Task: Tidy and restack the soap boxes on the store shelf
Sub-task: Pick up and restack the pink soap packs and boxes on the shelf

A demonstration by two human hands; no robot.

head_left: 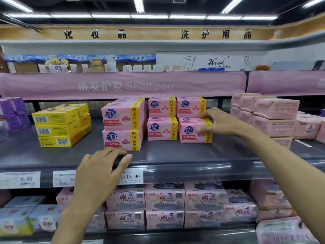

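Pink soap boxes with yellow bands stand in three stacks of two on the dark shelf (175, 154): a left stack (121, 127), a middle stack (161, 118) and a right stack (191, 120). My right hand (216, 122) reaches to the right stack's lower box (191, 132); its thumb lies on the box's front and its fingers touch the top right corner. My left hand (102, 166) rests flat on the shelf's front edge, below the left stack, with straight fingers and nothing in it.
Yellow boxes (59, 125) are stacked at the left, purple packs (14, 113) beyond them. Pink wrapped packs (270, 113) pile up at the right. Price tags (131, 176) line the shelf front. More pink boxes (163, 206) fill the shelf below.
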